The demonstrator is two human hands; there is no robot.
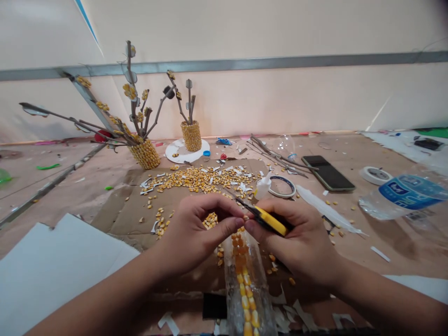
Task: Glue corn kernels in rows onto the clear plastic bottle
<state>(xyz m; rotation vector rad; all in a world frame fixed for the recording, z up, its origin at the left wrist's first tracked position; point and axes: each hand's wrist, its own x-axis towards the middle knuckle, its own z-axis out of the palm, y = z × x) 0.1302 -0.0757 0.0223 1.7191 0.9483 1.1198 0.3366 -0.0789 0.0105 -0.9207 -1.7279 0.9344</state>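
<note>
My right hand [294, 233] is closed around a yellow and black box cutter [269, 220], its blade pointing up and to the left. My left hand [203, 228] pinches a small pale piece that looks like a corn kernel [246, 217], close beside the cutter and the right thumb. Below both hands a clear plastic bottle [264, 289] lies lengthwise, with rows of corn kernels [248, 298] stuck along it. Loose corn kernels [203, 179] mixed with white paper scraps are heaped on the cardboard [140, 205] beyond. A small glue bottle [262, 187] stands just past my right hand.
Two kernel-covered pots [145, 154] with twigs stand at the back left, one on a white disc [171, 153]. To the right are a tape ring [293, 187], a phone [329, 173], a tape roll [376, 175] and a water bottle [402, 193]. White board [66, 270] lies left.
</note>
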